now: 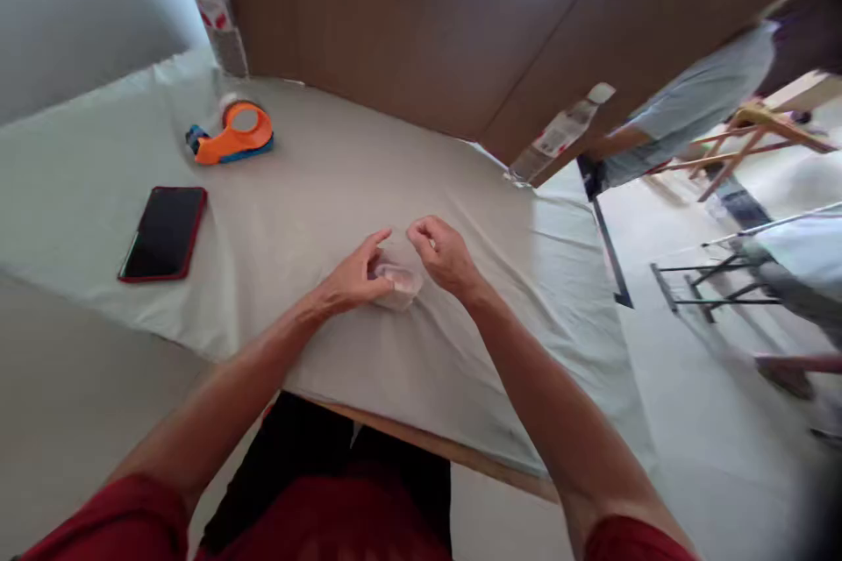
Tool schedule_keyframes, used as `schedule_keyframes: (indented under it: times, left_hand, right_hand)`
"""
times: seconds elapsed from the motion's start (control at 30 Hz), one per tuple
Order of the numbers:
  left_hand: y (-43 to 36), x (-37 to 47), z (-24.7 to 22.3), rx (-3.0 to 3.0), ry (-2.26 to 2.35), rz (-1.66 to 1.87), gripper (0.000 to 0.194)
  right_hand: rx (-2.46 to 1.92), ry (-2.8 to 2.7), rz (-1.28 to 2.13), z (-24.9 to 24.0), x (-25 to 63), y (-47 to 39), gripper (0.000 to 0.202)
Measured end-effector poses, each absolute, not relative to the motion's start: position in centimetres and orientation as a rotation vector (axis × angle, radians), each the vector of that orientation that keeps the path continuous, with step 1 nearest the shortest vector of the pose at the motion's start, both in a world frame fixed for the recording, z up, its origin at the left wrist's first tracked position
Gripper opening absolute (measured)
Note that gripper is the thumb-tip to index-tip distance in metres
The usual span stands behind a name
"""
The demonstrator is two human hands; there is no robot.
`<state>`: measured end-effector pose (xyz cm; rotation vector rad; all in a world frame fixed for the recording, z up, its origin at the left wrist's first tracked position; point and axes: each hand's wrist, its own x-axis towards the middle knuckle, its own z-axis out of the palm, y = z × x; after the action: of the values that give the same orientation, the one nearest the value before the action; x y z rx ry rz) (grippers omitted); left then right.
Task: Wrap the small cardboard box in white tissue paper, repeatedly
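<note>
A: Clear plastic piece point(398, 285), small and crumpled-looking, lies on the cloth-covered bench point(316, 184), near its front edge.

B: And the hands?

A: The left hand point(352, 280) curls its fingers closed on the piece's left side. The right hand point(444, 256) pinches at its top edge, fingers bent.

B: Anything else around?

A: A dark phone point(164, 232) and an orange tape dispenser point(231, 136) lie well apart, far left.

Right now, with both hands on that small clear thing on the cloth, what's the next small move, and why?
Probably lift it slightly off the cloth. The left hand pinches the clear piece low against the fabric, and the right hand hovers at its top edge with fingers curled, so what it is stays blurred.
</note>
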<state>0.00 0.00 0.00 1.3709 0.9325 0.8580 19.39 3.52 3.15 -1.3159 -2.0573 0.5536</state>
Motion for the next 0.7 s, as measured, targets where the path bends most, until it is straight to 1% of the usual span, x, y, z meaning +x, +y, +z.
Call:
schedule_keyframes:
  times: [0.07,0.13,0.2,0.3,0.37,0.43,0.53,0.63,0.7]
  left_hand:
    - [0.1,-0.2,-0.1,1.268,0.868,0.892,0.096]
    - [0.2,-0.3,-0.2,1.185,0.814,0.945,0.087]
    - [0.3,-0.2,-0.2,1.107,0.759,1.032,0.07]
    - [0.3,0.0,-0.3,1.106,0.769,1.098,0.041]
    - [0.3,0.0,-0.2,1.134,0.823,1.057,0.03]
    - [0.3,0.1,-0.3,1.118,0.864,1.025,0.031]
    - [0.4,0.1,-0.5,1.029,0.856,1.057,0.04]
    - [0.5,0.2,-0.8,0.946,0.829,1.063,0.045]
    - [0.6,0.3,-0.8,0.911,0.824,1.06,0.046]
  right_hand:
    - [-1.348,-2.031,0.522,3.7,19.7,4.2,0.019]
    - [-1.374,-2.009,0.5,4.3,19.8,4.9,0.019]
    - [-1.392,-1.99,0.488,4.8,19.8,5.7,0.019]
    - [-1.431,-1.998,0.481,5.2,19.4,6.8,0.019]
    - [-1.488,-1.973,0.443,5.2,19.3,7.0,0.019]
    - [-1.521,-1.867,0.366,5.1,19.4,6.2,0.021]
    - [-1.515,-1.689,0.332,4.7,19.6,3.4,0.03]
    - [-1.627,-1.814,0.444,4.2,19.0,0.3,0.034]
    - [-1.709,-1.905,0.434,3.6,18.3,-0.7,0.04]
